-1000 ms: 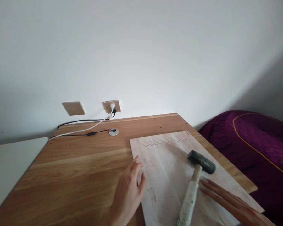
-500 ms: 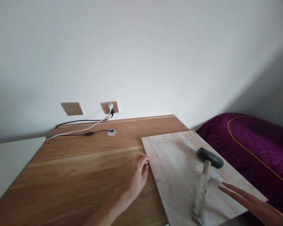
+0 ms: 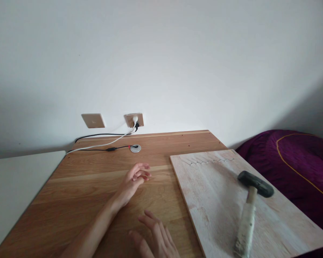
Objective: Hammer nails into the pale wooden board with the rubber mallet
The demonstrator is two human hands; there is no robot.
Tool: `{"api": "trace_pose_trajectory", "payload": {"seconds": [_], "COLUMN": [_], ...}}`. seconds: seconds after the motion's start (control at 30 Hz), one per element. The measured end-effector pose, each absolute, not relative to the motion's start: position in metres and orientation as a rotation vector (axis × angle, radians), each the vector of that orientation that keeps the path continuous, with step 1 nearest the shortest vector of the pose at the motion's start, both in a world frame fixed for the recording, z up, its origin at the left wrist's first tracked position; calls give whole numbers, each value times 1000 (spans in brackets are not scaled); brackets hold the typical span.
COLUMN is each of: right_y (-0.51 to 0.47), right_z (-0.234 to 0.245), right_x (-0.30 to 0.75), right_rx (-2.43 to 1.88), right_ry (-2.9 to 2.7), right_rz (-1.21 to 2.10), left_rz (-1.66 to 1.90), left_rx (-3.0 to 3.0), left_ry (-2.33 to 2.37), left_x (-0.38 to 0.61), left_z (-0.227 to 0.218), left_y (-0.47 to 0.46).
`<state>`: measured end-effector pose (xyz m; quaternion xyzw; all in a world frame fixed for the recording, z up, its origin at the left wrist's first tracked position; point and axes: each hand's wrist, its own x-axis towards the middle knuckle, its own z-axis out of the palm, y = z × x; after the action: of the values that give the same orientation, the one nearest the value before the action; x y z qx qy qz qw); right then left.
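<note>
My left hand (image 3: 134,181) is over the wooden tabletop (image 3: 97,190), left of the board, its fingers loosely bent and apart with nothing in them. Closer to me, my right hand (image 3: 158,234) is spread open above the same wood and holds nothing. Beside both hands lies a pale, whitewashed board (image 3: 210,200). A zigzag row of small metal pieces (image 3: 207,162), perhaps nails or staples, runs along its far end. On the board rests a mallet (image 3: 248,218) with a black head and a worn, white-stained handle pointing towards me.
Black and white cables (image 3: 107,144) cross the back of the table to a wall socket (image 3: 140,120) and a round grommet (image 3: 135,148). A white surface (image 3: 21,186) adjoins on the left. Purple fabric with a yellow line (image 3: 298,161) lies beyond the board on the right.
My left hand has left the board's edge and moved left. My right hand has come across from the board's right side to the tabletop. The view has shifted slightly left.
</note>
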<state>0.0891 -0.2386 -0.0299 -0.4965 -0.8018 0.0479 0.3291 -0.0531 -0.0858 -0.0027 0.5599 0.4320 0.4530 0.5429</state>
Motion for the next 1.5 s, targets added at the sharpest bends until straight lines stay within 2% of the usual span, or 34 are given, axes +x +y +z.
{"api": "trace_pose_trajectory", "payload": {"seconds": [0.13, 0.33, 1.5], "right_y": [-226, -219, -220], "right_z": [-44, -39, -40], "right_x": [68, 76, 78], "right_rx": [-1200, -1110, -1077], "right_ry": [-2116, -2262, -2221], "right_rz": [19, 49, 40], "left_rz": [1063, 1020, 975], "left_rx": [1254, 1287, 1267], "left_ry": [1038, 1039, 1005], "left_x": [-54, -53, -57], "left_z": [-2, 5, 5], "left_y": [-86, -91, -92]}}
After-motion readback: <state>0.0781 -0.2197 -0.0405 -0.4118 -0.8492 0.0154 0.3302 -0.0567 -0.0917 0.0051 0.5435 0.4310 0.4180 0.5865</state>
